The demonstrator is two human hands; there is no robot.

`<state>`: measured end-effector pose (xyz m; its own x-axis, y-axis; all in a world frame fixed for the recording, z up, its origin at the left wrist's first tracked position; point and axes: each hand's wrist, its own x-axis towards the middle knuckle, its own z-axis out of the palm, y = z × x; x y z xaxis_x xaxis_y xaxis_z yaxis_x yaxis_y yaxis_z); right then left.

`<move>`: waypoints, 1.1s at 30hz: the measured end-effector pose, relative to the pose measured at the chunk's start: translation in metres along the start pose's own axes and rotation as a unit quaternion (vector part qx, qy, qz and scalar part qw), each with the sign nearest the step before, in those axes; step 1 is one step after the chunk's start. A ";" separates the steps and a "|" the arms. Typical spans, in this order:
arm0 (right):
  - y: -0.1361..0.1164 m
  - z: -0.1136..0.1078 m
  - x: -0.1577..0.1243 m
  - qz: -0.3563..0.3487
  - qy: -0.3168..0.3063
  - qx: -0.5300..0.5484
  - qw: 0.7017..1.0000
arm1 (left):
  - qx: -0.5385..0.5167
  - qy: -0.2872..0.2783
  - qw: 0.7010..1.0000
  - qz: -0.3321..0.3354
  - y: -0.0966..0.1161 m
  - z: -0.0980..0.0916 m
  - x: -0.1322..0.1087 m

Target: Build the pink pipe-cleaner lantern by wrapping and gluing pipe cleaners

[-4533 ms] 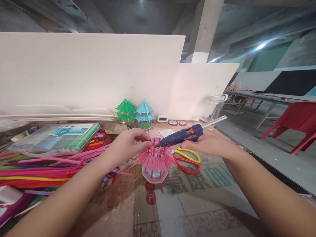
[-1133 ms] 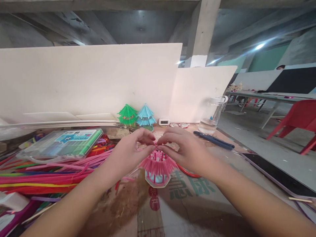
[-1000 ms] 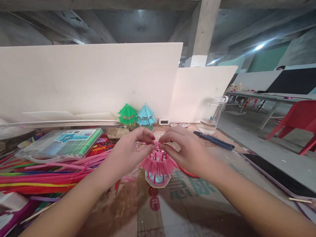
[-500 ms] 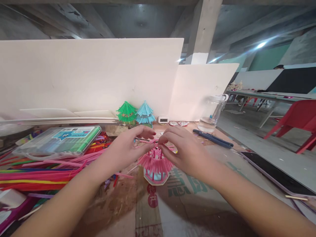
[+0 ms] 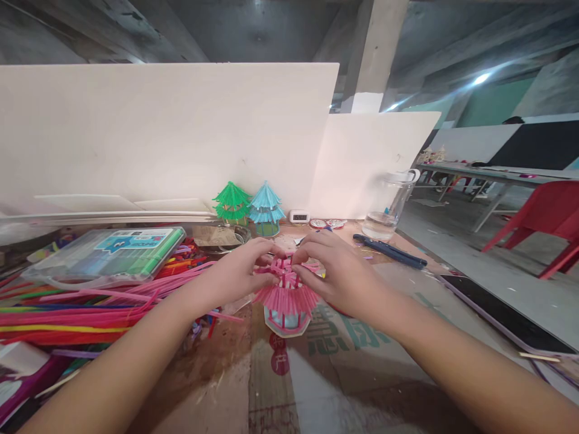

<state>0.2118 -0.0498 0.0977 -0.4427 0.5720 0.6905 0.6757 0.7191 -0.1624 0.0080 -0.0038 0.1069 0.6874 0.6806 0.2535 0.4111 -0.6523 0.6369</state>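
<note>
A small pink pavilion model (image 5: 286,299), built from fuzzy pipe cleaners, stands upright on a pale octagonal base in front of me. It has a fringed lower roof, thin posts and an open upper frame. My left hand (image 5: 251,265) is closed with thumb and fingers on the left side of that upper frame. From the right, my right hand (image 5: 333,265) pinches the frame near a post. The fingers partly cover the top, so the exact pieces gripped are hard to see. Behind stand a green model (image 5: 231,204) and a light blue model (image 5: 266,208), both with tiered roofs.
Loose pipe cleaners (image 5: 67,319) and a clear marker case (image 5: 108,256) lie at left. Blue-handled pliers (image 5: 391,251), a water jug (image 5: 386,208) and a phone (image 5: 502,314) are at right. A small digital clock (image 5: 299,216) stands before the white boards (image 5: 158,132).
My left fingers have moved down and closed onto the upper pink frame. The right hand stays at nearly the same spot. The view has shifted slightly.
</note>
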 end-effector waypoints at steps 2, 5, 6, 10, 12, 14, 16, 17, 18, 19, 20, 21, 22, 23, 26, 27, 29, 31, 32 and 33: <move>0.001 -0.001 0.000 0.005 0.000 0.002 1.000 | 0.007 0.001 1.000 -0.011 0.001 0.000 -0.001; 0.000 -0.003 0.000 0.001 -0.010 0.003 1.000 | 0.023 -0.007 1.000 -0.020 0.002 0.000 -0.003; -0.001 -0.004 0.000 -0.002 -0.016 0.002 1.000 | 0.026 -0.010 0.999 -0.021 0.003 0.000 -0.003; -0.004 -0.006 0.000 -0.006 -0.027 0.010 1.000 | 0.033 -0.010 0.999 -0.027 0.006 0.001 -0.003; -0.005 -0.006 0.000 -0.006 -0.027 0.012 1.000 | 0.034 -0.008 0.999 -0.028 0.007 0.001 -0.003; -0.005 -0.006 0.001 -0.005 -0.035 0.011 0.999 | 0.034 -0.012 0.999 -0.029 0.007 0.001 -0.003; -0.005 -0.005 0.001 0.000 -0.047 0.005 0.999 | 0.035 -0.015 0.999 -0.030 0.008 0.000 -0.003; -0.005 -0.005 0.001 0.001 -0.050 0.001 0.999 | 0.036 -0.016 0.999 -0.030 0.008 0.000 -0.003; -0.005 -0.004 0.001 0.000 -0.050 -0.001 0.999 | 0.037 -0.017 0.999 -0.030 0.008 0.000 -0.003; -0.005 -0.003 0.001 -0.001 -0.048 -0.003 0.999 | 0.037 -0.018 0.999 -0.030 0.007 0.000 -0.003; -0.004 -0.003 0.001 -0.002 -0.046 -0.004 0.999 | 0.037 -0.019 0.999 -0.031 0.007 0.000 -0.003; -0.004 -0.002 0.001 -0.002 -0.043 -0.005 0.999 | 0.035 -0.021 0.999 -0.033 0.007 0.000 -0.003; -0.004 -0.002 0.001 0.000 -0.043 -0.006 0.999 | 0.032 -0.022 0.999 -0.035 0.007 0.000 -0.003; -0.004 -0.002 0.001 0.002 -0.044 -0.007 0.999 | 0.028 -0.023 0.999 -0.036 0.007 0.000 -0.003; -0.005 -0.002 0.001 0.006 -0.054 -0.008 0.998 | 0.028 -0.023 0.999 -0.037 0.007 0.000 -0.003; -0.005 -0.003 0.001 0.005 -0.057 -0.008 0.998 | 0.031 -0.022 0.999 -0.036 0.007 0.000 -0.003; -0.006 -0.003 0.001 0.002 -0.059 -0.007 0.998 | 0.036 -0.023 0.998 -0.036 0.007 0.000 -0.003; -0.006 -0.004 0.001 0.001 -0.059 -0.006 0.998 | 0.038 -0.024 0.998 -0.033 0.008 -0.001 -0.003; -0.006 -0.004 0.001 0.000 -0.059 -0.006 0.998 | 0.039 -0.025 0.998 -0.031 0.008 -0.001 -0.003; -0.006 -0.003 0.001 0.000 -0.058 -0.006 0.998 | 0.042 -0.024 0.998 -0.029 0.008 -0.001 -0.003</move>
<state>0.2092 -0.0547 0.1020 -0.5079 0.6146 0.6036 0.6825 0.7146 -0.1533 0.0084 -0.0112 0.1117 0.6878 0.7029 0.1812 0.4985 -0.6389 0.5859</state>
